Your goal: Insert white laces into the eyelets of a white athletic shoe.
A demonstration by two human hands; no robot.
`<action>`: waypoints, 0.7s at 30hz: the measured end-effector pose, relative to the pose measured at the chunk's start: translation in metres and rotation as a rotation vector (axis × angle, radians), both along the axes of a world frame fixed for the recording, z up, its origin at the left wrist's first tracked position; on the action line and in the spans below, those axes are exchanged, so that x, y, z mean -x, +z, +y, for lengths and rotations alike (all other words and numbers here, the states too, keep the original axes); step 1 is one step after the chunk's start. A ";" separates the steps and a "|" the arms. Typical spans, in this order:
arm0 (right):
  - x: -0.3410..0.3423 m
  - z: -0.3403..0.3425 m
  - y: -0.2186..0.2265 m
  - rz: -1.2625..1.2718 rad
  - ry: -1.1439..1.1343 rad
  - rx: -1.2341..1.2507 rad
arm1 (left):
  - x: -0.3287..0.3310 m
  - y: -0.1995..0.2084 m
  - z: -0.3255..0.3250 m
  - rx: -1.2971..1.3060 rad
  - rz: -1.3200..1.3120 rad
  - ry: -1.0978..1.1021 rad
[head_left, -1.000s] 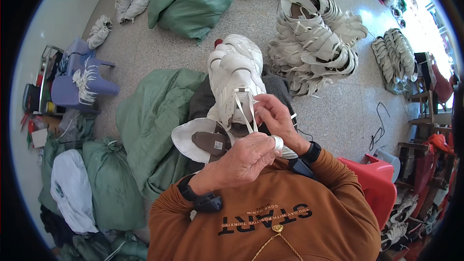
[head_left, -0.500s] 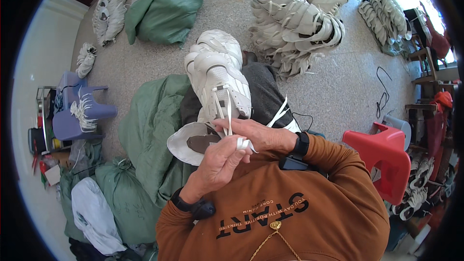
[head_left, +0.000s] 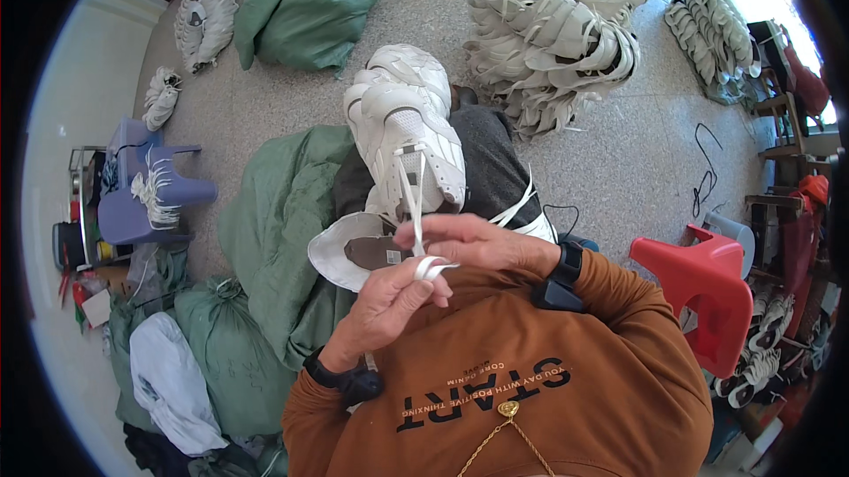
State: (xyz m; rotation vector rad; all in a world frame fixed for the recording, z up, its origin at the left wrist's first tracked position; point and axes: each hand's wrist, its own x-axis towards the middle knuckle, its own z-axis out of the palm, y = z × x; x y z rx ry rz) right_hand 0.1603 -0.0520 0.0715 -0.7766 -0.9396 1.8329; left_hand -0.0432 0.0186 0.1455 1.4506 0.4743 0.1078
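Note:
A stack of white shoe uppers (head_left: 402, 114) rests on my lap, its nearest one pointing away from me. Two strands of a white shoelace (head_left: 417, 221) run from its lowest eyelets toward my hands. My left hand (head_left: 393, 300) pinches the lace, which is looped over the index finger with a short end sticking out to the right. Just above it, my right hand (head_left: 482, 244) has its fingers stretched out beside the lace strands, slightly blurred. The upper's open collar (head_left: 332, 256) spreads to the left of the hands.
Heaped shoe uppers (head_left: 548, 44) lie on the floor ahead. A red stool (head_left: 694, 278) stands at right, and a purple chair (head_left: 150, 198) with white laces (head_left: 155, 194) at left. Green sacks (head_left: 234, 362) crowd my left side; another green sack (head_left: 309, 13) lies ahead.
My right hand's fingers have straightened and loosened near the lace. My left hand has turned slightly, and the lace now loops over its index finger. The view has shifted a little.

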 end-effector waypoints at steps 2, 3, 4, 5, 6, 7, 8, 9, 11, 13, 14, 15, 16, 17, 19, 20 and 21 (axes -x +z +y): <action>0.007 -0.001 -0.006 0.013 0.048 -0.076 | 0.007 -0.003 0.002 0.025 -0.015 0.021; 0.010 0.001 -0.003 0.085 0.088 0.029 | 0.009 -0.003 0.002 0.044 -0.034 0.054; 0.012 0.001 -0.002 0.157 0.128 0.133 | 0.009 -0.003 0.001 0.045 -0.031 0.052; 0.013 -0.001 -0.002 0.191 0.116 0.182 | 0.009 -0.002 0.000 0.062 -0.005 0.066; 0.013 -0.002 -0.003 0.196 0.115 0.182 | 0.010 -0.001 -0.001 0.077 0.022 0.080; 0.012 -0.002 -0.006 0.185 0.111 0.172 | 0.012 -0.002 -0.002 0.077 0.026 0.080; 0.011 -0.002 -0.009 0.173 0.107 0.163 | 0.016 -0.005 -0.002 0.060 0.022 0.072; 0.012 -0.002 -0.017 0.173 0.106 0.160 | 0.019 -0.007 -0.003 0.041 0.016 0.063; 0.014 0.002 -0.035 0.362 -0.108 0.158 | 0.021 -0.011 -0.005 0.061 0.015 0.051; 0.005 0.003 -0.036 0.511 -0.186 0.174 | 0.024 -0.013 -0.003 0.072 0.013 0.053; 0.001 0.002 -0.037 0.582 -0.202 0.188 | 0.025 -0.014 -0.003 0.096 0.069 0.037; -0.001 -0.001 -0.031 0.578 -0.246 0.250 | 0.026 -0.016 -0.003 0.121 0.127 0.022; -0.002 -0.003 -0.035 0.576 -0.233 0.243 | 0.026 -0.018 -0.001 0.110 0.125 0.033; -0.004 -0.004 -0.043 0.555 -0.191 0.208 | 0.024 -0.021 0.005 -0.013 0.181 0.118; 0.000 -0.004 -0.039 0.441 -0.188 0.208 | 0.015 -0.033 0.016 -0.364 0.187 0.313; 0.004 -0.005 -0.038 0.438 -0.174 0.205 | 0.009 -0.035 0.023 -0.367 0.186 0.328; 0.005 -0.005 -0.039 0.316 -0.153 0.162 | -0.003 -0.037 0.031 -0.467 0.147 0.341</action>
